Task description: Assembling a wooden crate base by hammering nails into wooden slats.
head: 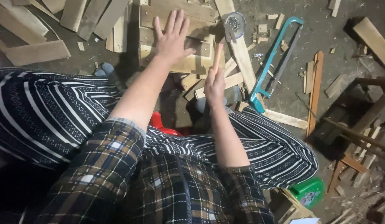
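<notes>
a rough woodworking spot is showing here: offcut planks (34,52) and chips are lying over a dirty floor (325,37), beside a teal hacksaw (275,62).

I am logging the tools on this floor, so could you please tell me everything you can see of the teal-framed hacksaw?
The teal-framed hacksaw lies flat on the grey concrete floor, to the right of the slatted wooden panel. Its thin metal bow bends at the far end, and a dark blade runs straight back to a closed teal loop handle nearest the person. The handle end rests beside pale wood offcuts. Neither hand touches it.
</notes>
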